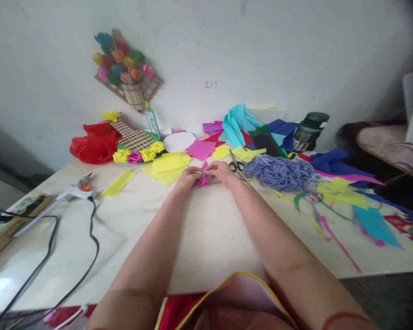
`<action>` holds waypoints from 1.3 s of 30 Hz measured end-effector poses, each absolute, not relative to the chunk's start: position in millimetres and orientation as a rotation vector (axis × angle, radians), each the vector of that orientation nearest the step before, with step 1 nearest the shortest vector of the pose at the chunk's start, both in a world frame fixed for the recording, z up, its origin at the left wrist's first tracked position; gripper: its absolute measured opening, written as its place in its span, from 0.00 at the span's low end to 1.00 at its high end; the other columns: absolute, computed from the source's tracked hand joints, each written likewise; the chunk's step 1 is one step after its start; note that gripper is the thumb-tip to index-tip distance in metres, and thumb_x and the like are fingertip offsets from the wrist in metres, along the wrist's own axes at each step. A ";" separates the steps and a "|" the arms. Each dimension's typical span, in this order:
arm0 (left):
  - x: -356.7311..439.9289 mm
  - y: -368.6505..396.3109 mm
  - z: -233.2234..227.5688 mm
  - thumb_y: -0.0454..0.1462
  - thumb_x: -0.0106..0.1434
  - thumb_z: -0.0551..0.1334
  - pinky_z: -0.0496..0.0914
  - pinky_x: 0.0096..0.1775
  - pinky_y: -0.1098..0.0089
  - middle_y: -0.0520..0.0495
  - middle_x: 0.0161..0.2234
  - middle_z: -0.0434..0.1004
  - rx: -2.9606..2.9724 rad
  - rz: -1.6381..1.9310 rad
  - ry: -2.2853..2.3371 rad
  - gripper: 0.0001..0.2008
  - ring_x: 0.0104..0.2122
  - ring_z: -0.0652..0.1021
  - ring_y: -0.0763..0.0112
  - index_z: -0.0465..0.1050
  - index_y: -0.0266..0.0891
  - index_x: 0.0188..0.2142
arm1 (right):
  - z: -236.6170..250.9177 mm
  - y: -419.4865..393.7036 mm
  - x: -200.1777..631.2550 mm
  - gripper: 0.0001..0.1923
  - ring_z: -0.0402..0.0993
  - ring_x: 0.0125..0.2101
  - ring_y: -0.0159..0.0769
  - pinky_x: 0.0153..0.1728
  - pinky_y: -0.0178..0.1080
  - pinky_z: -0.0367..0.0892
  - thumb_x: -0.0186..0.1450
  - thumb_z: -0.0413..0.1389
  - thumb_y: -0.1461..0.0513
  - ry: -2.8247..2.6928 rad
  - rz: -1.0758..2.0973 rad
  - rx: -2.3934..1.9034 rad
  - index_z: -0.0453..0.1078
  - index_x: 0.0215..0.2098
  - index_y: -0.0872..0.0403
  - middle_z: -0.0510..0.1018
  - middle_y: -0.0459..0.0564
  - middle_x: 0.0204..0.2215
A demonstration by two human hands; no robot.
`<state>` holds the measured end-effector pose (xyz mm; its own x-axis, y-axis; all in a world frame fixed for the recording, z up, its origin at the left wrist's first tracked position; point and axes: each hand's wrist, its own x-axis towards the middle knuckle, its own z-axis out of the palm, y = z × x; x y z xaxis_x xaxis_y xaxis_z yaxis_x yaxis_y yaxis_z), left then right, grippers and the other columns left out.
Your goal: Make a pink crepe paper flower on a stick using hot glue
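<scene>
My left hand [188, 176] and my right hand [219, 171] meet over the middle of the pale table [206, 229]. Both pinch a small folded piece of pink paper [203, 179] between their fingertips. The paper sticks out below the fingers and just above the table top. Yellow paper sheets [167, 165] lie right behind the left hand. Black-handled scissors [236, 165] lie just past the right hand, with a thin wooden stick [253, 188] running beside the right forearm.
A glue gun [76, 189] with its black cable [89, 238] lies at the left, near a power strip [7, 220]. Purple cord [278, 173], coloured paper scraps [344, 192], a dark jar [309, 131], a red bag [92, 143] and paper-flower crafts [137, 145] crowd the back and right.
</scene>
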<state>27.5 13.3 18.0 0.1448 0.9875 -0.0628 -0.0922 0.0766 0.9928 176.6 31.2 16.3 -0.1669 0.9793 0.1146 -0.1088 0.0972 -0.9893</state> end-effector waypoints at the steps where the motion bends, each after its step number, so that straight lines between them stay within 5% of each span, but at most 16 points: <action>1: 27.6 13.3 18.2 0.33 0.45 0.65 0.64 0.22 0.76 0.52 0.20 0.72 1.155 1.101 1.074 0.12 0.18 0.71 0.77 0.68 0.34 0.32 | 16.4 31.2 176.2 0.08 0.66 0.18 0.26 0.20 0.31 0.61 0.42 0.62 0.65 -1.324 1.269 -0.986 0.70 0.21 0.57 0.72 0.41 0.16; 8: 28.4 12.4 20.9 0.32 0.45 0.64 0.60 0.19 0.77 0.52 0.18 0.71 1.186 1.089 1.156 0.08 0.16 0.68 0.79 0.71 0.34 0.28 | 20.1 29.8 174.7 0.02 0.66 0.22 0.28 0.27 0.32 0.63 0.46 0.59 0.67 -1.584 0.891 -1.109 0.72 0.21 0.55 0.74 0.42 0.19; 21: 31.8 10.0 23.2 0.35 0.47 0.63 0.65 0.22 0.75 0.51 0.18 0.71 1.155 1.106 1.225 0.06 0.17 0.71 0.77 0.68 0.35 0.24 | 19.7 24.3 169.5 0.16 0.72 0.39 0.35 0.41 0.34 0.64 0.56 0.49 0.71 -2.093 0.158 -1.149 0.76 0.35 0.52 0.78 0.50 0.37; 39: 31.9 14.2 20.3 0.35 0.49 0.61 0.70 0.26 0.69 0.49 0.18 0.72 1.043 1.126 1.147 0.05 0.19 0.74 0.71 0.68 0.34 0.24 | 16.9 22.2 164.2 0.15 0.70 0.38 0.37 0.35 0.35 0.61 0.62 0.47 0.68 -2.164 -0.012 -1.375 0.75 0.37 0.53 0.76 0.53 0.38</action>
